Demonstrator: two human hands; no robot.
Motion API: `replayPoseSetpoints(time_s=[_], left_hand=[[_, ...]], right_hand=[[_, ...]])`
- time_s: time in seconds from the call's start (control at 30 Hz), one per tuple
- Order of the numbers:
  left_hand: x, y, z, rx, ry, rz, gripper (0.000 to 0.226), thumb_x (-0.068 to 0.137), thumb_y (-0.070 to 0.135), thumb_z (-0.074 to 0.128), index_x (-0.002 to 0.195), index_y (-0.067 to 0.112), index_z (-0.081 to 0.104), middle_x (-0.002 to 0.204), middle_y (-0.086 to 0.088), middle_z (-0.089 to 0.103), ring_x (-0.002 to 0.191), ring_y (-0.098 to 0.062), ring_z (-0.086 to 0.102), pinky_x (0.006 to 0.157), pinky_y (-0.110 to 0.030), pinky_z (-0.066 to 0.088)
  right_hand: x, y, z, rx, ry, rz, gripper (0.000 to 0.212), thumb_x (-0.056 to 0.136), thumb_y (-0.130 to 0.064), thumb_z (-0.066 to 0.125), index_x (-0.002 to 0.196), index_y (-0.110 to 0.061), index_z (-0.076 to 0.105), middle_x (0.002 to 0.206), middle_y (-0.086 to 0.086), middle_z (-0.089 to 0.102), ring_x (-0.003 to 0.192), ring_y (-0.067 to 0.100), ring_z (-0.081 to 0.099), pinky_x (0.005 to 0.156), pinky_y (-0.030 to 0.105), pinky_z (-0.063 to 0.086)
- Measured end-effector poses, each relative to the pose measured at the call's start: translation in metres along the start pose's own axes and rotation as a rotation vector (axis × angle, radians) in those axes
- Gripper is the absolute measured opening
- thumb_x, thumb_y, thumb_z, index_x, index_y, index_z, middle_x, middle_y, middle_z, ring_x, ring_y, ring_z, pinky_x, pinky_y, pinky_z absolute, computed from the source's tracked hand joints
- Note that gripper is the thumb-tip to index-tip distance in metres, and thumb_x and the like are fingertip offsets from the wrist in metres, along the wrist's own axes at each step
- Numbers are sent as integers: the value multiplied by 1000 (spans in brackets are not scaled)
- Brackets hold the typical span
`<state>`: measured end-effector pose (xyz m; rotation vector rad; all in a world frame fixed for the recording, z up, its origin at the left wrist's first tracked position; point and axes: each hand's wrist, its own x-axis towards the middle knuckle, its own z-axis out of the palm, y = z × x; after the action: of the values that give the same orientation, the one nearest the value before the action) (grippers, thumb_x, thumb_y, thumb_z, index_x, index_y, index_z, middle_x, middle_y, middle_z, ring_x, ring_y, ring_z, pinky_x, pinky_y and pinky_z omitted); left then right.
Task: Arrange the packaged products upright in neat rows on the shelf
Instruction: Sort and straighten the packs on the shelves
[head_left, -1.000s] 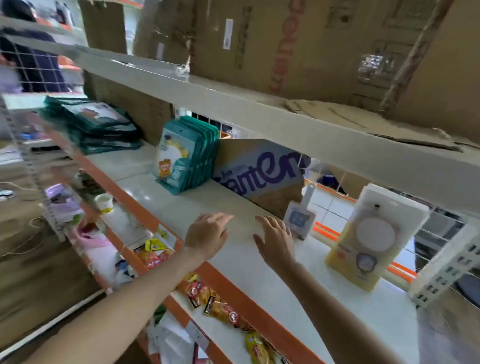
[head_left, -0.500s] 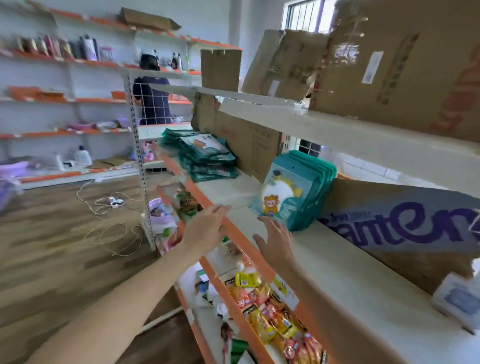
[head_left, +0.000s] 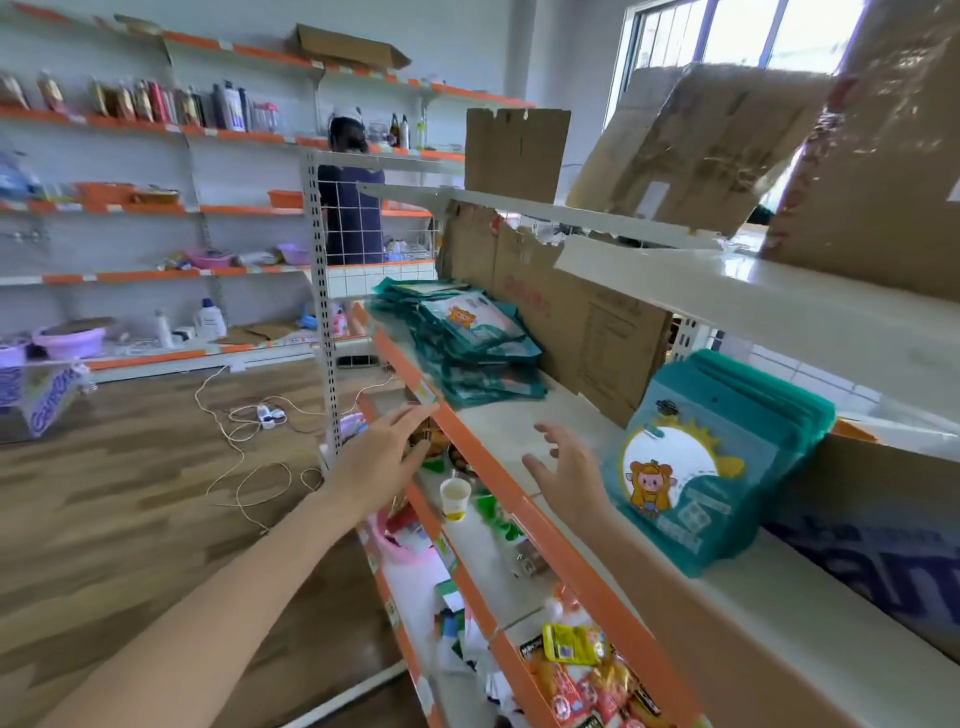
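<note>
- Beside the upright row of teal packs (head_left: 711, 467), seen from the head camera, the right hand (head_left: 569, 475) hovers over the cream shelf (head_left: 498, 421) with fingers spread and slack, gripping nothing; it sits just left of that row, not touching it.
- Left of the row and out past the shelf's orange front edge (head_left: 467, 447), the left hand (head_left: 382, 457) reaches forward with straight fingers, also empty.
- Farther left of the row, well apart from it, a heap of flat teal packs (head_left: 467, 343) lies stacked untidily, its near corner overhanging the orange edge.
- Risk, as I judge it: tugging one pack from the heap could slide its neighbours over that edge onto the cluttered lower shelf (head_left: 467, 535).
- The standing row leans back against a cardboard box (head_left: 883, 519) with no stop at its front; a careless nudge from the right hand, or a new pack pushed in hard, could tip the front pack forward.
- Behind the bare gap left of the row, a torn cardboard sheet (head_left: 571, 322) stands; catching it with a wrist could knock it onto the heap.
</note>
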<state>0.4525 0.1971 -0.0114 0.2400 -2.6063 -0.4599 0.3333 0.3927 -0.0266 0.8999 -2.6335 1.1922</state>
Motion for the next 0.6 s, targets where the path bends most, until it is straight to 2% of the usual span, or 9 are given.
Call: replayPoseSetpoints(time_s=[0.07,0.1,0.13,0.23,0.37,0.5,0.6], left_hand=[[18,-22,2,-17,2,-10,45,96,24,47,140,26,38,142,4,41,67,-9,60,55,-15,36],[28,-34,3,-7,12,-9,46,96,23,47,141,25,38,142,4,41,64,-10,59,54,-16,35],[39,-44,3,6,23,-6,46,96,22,47,141,24,37,142,4,41,68,-13,61,56,-18,37],[77,-76,7,43,63,15,45,96,19,47,140,23,40,141,1,44,101,-22,60,71,-25,45],[144,-123,15,118,46,23,45,96,19,47,141,20,39,143,0,41,105,-21,59,72,-22,43],[215,-160,22,216,8,90,48,97,20,45,144,22,33,147,0,35,119,-21,52,83,-26,45],[256,-176,33,232,28,119,49,97,26,45,144,23,31,146,-2,38,120,-20,51,87,-29,47]], right_hand=[[25,-1,15,11,-11,-11,42,91,-20,58,131,-12,47,130,6,53,116,20,50,96,31,38],[39,-1,23,17,-16,-10,43,91,-20,58,131,-11,47,130,6,53,117,21,50,97,32,38],[54,-1,31,25,-20,-7,44,91,-20,58,132,-11,46,131,7,52,118,21,49,98,32,38],[104,0,57,51,-21,-17,46,91,-19,58,134,-10,44,133,9,51,118,22,49,96,30,39],[174,4,88,97,-8,32,45,91,-20,59,133,-10,44,128,10,54,116,23,50,95,30,39],[241,12,111,173,-6,126,47,90,-21,60,133,-10,44,127,12,53,116,25,51,92,30,41],[280,19,122,227,14,195,42,91,-20,59,130,-11,47,122,11,54,106,20,52,83,24,39]])
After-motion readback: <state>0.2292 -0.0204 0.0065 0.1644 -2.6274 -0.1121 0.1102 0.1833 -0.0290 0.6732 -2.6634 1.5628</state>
